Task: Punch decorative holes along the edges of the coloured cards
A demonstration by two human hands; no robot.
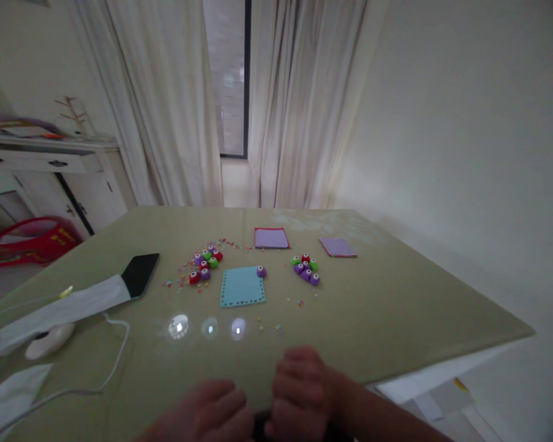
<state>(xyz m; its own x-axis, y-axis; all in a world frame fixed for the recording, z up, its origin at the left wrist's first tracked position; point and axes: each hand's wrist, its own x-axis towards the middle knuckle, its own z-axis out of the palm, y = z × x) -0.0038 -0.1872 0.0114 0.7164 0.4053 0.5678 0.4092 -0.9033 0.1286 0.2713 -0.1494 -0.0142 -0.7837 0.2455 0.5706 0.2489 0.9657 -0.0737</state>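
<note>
My left hand point(207, 411) and my right hand point(304, 390) rest close together at the near edge of the table point(396, 307), fingers curled, blurred. A small dark thing shows between them, too hidden to name. Ahead lies a light blue paper sheet point(243, 286) with punched edges, a purple punch point(261, 271) at its far right corner. One cluster of small red, green and purple punches point(206, 263) sits left of the sheet, another cluster point(306, 268) to its right. Farther back lie a purple sheet with a red border point(271, 238) and another purple sheet point(337, 247).
A black phone point(141, 274) lies at the left, with a long white cloth strip point(64, 307), a white rounded device point(50, 339) and a white cable point(115, 356). Coloured paper bits scatter around the left cluster. Curtains and a window stand behind; a white cabinet is at the far left.
</note>
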